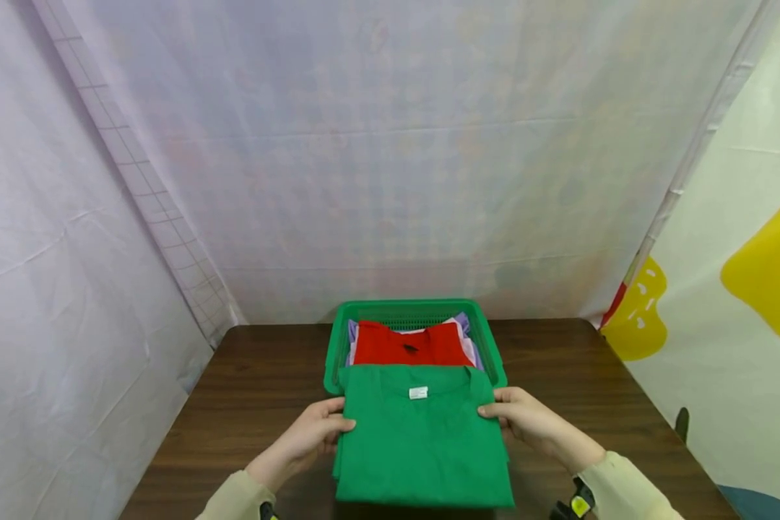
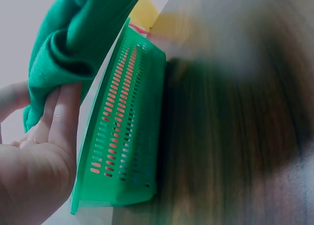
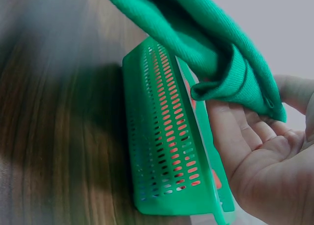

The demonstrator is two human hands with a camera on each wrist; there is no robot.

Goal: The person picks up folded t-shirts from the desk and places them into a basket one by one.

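A folded green shirt with a white neck label is held up between both hands, its upper edge over the near part of a green plastic basket. My left hand pinches the shirt's left side, thumb on top and fingers beneath. On the opposite side my right hand grips it the same way. Both wrist views show the folded layers between thumb and fingers, above the basket's slotted wall. Inside the basket lies a folded red garment with a dark mark, on top of white and purple cloth.
The basket stands on a dark wood-grain table near its back edge. Pale fabric sheets hang behind and on both sides. The right-hand sheet carries yellow shapes.
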